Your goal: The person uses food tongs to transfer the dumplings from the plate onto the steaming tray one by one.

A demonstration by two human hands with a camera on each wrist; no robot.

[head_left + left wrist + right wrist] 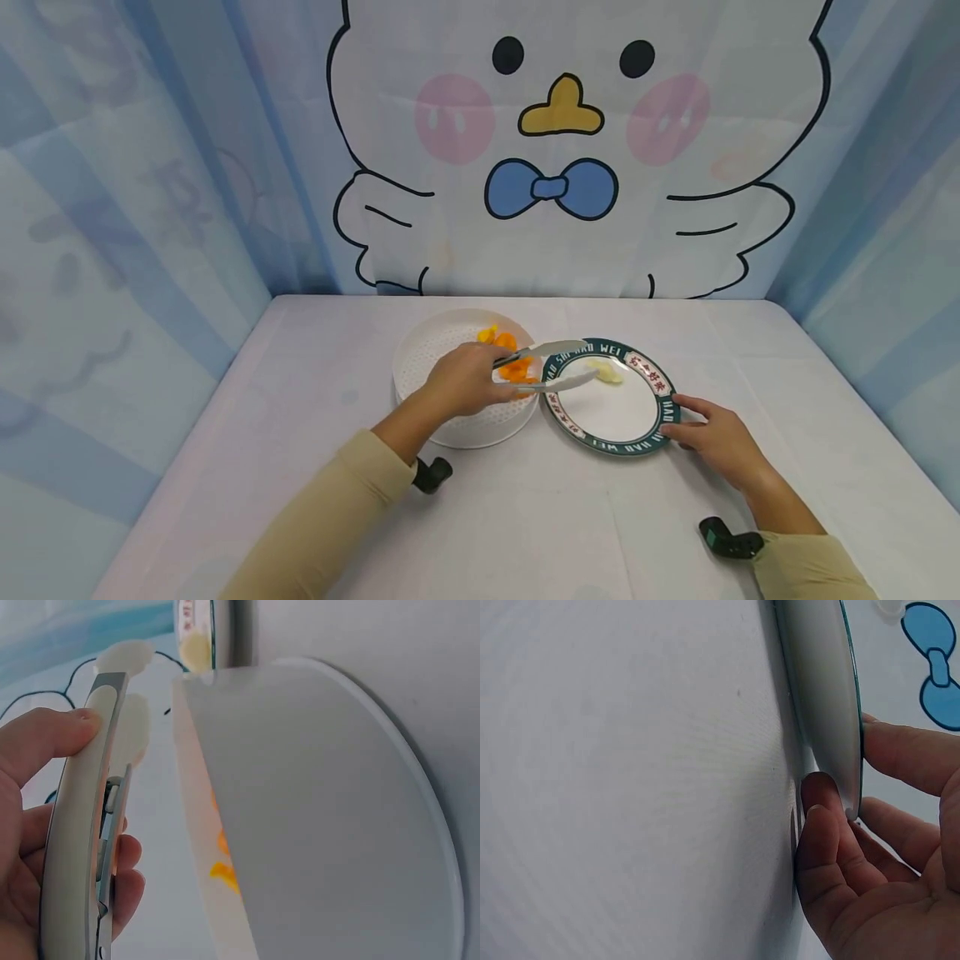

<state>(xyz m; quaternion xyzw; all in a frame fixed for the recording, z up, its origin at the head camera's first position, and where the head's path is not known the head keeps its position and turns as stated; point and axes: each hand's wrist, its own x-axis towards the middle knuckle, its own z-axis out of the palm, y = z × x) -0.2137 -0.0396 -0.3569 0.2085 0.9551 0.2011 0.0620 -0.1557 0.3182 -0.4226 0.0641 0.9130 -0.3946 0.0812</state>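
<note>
My left hand (467, 379) grips a pair of pale tongs (79, 802), thumb along one arm and fingers round the other. Their arms are spread, and the tips reach right over the plate (618, 447), which has a dark green patterned rim. On the plate's white middle lies a pale yellow piece (609, 374), overlapped by the lower tong tip in the head view. My right hand (716, 440) pinches the plate's right rim, thumb on top and fingertips underneath. Below my left hand stands a round white perforated basket (427, 367) holding orange pieces (506, 341) and a yellow piece (487, 334), partly hidden.
A white cloth covers the table (525, 517). Basket and plate stand side by side toward its back. Behind rises a curtain (555, 250) with a cartoon figure, and blue curtains (112, 250) hang at both sides. Black wrist devices (727, 540) sit at both cuffs.
</note>
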